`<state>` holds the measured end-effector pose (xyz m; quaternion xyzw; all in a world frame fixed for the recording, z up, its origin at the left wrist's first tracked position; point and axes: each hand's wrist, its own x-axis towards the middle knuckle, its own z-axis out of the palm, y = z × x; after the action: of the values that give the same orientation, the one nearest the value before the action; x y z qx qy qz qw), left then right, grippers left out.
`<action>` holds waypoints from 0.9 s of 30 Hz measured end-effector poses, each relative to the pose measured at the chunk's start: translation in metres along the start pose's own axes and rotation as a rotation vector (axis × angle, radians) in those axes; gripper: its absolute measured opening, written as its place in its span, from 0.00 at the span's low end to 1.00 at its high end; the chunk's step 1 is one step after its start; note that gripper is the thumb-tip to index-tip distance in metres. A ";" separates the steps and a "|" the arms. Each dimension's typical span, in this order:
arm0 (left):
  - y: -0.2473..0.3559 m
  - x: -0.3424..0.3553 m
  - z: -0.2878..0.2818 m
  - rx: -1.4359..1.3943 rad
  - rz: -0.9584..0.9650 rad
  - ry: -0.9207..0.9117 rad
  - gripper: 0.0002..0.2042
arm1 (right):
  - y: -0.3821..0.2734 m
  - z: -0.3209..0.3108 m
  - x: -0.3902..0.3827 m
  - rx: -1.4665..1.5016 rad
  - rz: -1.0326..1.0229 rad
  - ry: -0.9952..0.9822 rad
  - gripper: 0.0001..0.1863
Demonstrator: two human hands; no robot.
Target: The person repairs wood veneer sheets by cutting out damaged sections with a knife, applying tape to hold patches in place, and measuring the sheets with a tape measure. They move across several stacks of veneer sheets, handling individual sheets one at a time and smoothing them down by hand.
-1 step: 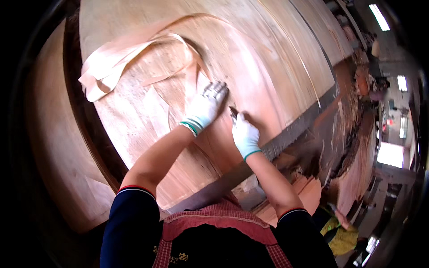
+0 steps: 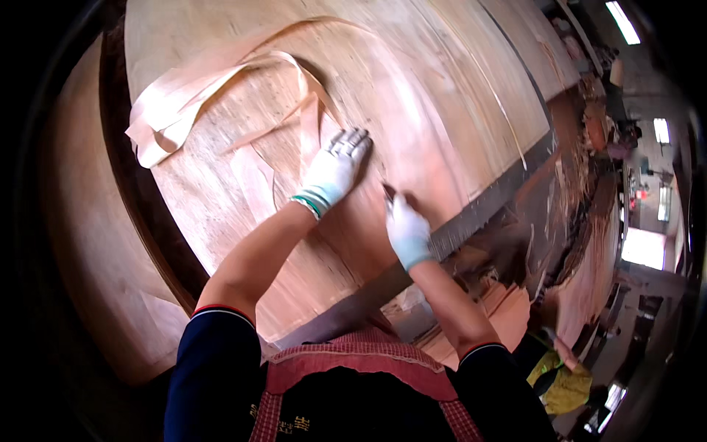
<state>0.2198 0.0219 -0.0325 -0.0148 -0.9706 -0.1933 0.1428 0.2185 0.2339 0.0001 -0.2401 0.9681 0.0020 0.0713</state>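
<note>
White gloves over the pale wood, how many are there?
2: one on the left hand, resting palm-down on the wood sheet; one on the right hand, holding a dark tool. Neither is hidden.

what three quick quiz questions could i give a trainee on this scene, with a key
1. Which one holds the small dark tool: the left hand or the right hand?
2. True or false: both hands are bare.
3. Where does the long curling strip of thin wood mostly lie?
a) across the right forearm
b) beyond the left hand and off to its left
c) wrapped around the left wrist

Key:
1. The right hand; the left lies palm down on the pale wood sheet.
2. False: both wear white gloves.
3. b
</note>
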 end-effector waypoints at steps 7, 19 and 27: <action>0.007 0.000 -0.002 0.017 -0.011 -0.031 0.22 | 0.109 0.014 -0.250 0.160 0.268 -0.400 0.18; -0.037 0.069 -0.065 -0.130 -0.736 0.624 0.25 | -0.025 -0.011 -0.092 0.357 -0.062 -0.198 0.21; -0.237 0.095 -0.114 0.663 -0.212 0.186 0.09 | -0.049 -0.022 -0.096 0.385 -0.215 -0.254 0.17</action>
<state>0.1401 -0.2429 0.0071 0.1506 -0.9595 0.1177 0.2070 0.3221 0.2339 0.0367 -0.3216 0.9027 -0.1600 0.2368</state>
